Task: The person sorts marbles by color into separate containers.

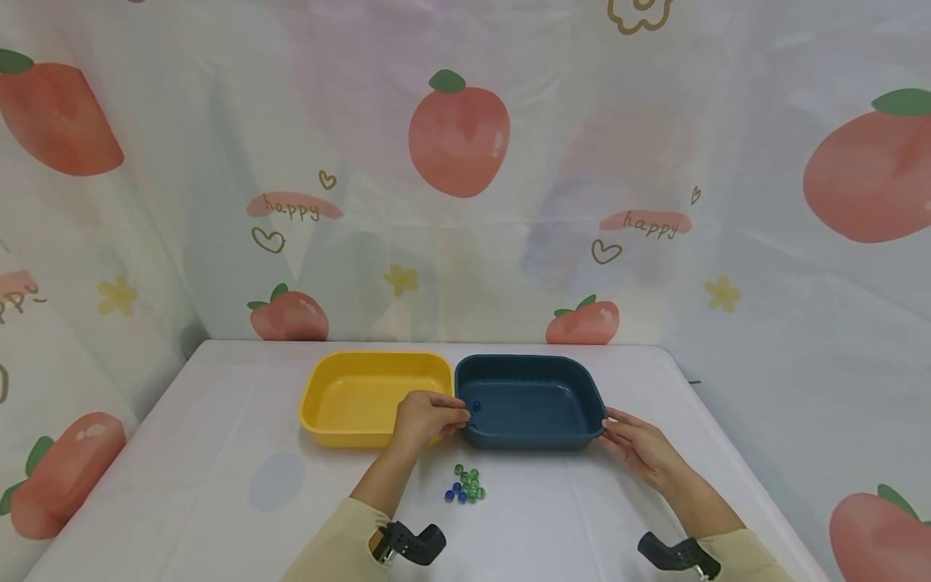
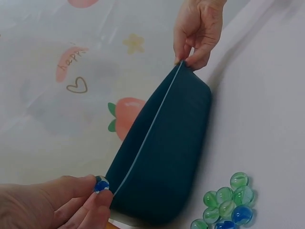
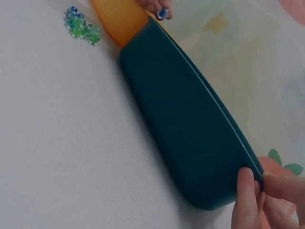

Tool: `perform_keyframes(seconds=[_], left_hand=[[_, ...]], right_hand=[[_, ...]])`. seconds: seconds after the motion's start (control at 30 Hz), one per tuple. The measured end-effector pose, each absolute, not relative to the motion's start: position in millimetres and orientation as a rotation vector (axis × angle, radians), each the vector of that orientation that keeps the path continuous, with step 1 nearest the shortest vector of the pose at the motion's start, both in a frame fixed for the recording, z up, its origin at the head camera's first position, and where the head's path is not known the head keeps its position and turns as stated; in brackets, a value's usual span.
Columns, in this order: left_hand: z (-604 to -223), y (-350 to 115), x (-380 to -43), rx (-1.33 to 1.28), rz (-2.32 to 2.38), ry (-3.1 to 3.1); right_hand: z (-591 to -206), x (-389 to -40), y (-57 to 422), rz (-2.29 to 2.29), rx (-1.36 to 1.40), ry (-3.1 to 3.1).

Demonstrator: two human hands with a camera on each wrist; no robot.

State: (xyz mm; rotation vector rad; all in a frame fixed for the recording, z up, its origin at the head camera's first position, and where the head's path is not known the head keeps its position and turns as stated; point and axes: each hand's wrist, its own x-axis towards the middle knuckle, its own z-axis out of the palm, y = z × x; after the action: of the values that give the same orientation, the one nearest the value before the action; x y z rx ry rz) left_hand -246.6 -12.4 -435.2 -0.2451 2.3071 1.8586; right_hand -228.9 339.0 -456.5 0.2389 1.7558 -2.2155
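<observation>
My left hand pinches a blue-and-clear marble between thumb and fingers, over the left end of a dark blue bin. In the right wrist view the same marble shows at the fingertips, just above the rim. My right hand grips the bin's right rim, thumb on one side and fingers on the other. Green marbles and blue marbles lie in a loose cluster on the table in front of the bin. Much of the bin's inside is hidden in both wrist views.
A yellow bin stands directly left of the dark blue one, their sides close together. Both rest on a white-covered table. Behind and beside the table hangs a cloth printed with fruit, hearts and flowers.
</observation>
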Motion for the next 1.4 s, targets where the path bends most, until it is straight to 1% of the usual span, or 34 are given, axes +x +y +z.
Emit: perform_keyframes(seconds=[0.43,0.7,1.4], left_hand=[[-436,-11,-244,-0.205,1.83,2.381],[-436,-11,-241,-0.224,1.816,2.381],[-439,-19,-219,-0.167,1.84,2.345]], right_hand=[[-456,-227,337,-2.206,0.236,1.759],[-457,-227,336,-2.192,0.24,1.779],[-456,-230,338,-2.214,0.252,1.751]])
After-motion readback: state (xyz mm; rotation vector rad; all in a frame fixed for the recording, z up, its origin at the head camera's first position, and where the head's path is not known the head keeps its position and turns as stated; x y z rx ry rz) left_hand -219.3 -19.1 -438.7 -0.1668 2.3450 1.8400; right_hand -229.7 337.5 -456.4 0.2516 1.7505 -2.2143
